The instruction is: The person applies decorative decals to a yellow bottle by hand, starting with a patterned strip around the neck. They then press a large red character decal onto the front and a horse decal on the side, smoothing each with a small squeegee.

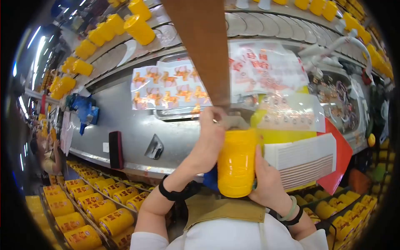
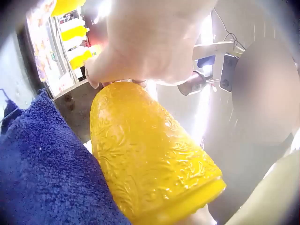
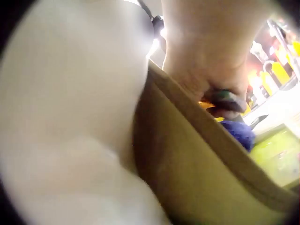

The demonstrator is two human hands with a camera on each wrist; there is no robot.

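— Holding a yellow embossed jar (image 1: 236,162) upright at chest height, above the near edge of the steel bench (image 1: 133,125). Right hand (image 1: 271,179) wrapped round the jar's side near the base, fingers curled against it. Left hand (image 1: 211,133) up at the jar's mouth, fingertips pinching something pale at the rim; hard to say whether seal, lid or label.

— Anything under the jar?

— Blue cloth (image 2: 42,173) tucked against its lower left side, touching it in the left wrist view and peeking out below it in the head view. Same wrist view shows raised leaf patterning all over the jar wall.

— Finished, or mid-job?

— Judged mid-job. Top of the jar apparently being dealt with, nothing settled there yet. No printed label visible on the faces shown, unlike the labelled jars (image 1: 83,208) packed in rows in crates down at the lower left, which look done. Plain yellow jars (image 1: 139,29) lying on the shelf (image 1: 112,58) beyond the bench, seemingly waiting.

— And the stickers?

— Sheets of printed labels (image 1: 175,87) spread on a tray at the back of the bench, more sheets (image 1: 266,66) to the right, a ribbed white pad (image 1: 304,158) just beside the jar. Plenty unused, so likely a long run left.

— Right wrist view?

— Mostly white sleeve and tan apron strap (image 3: 197,154); little of the jar.
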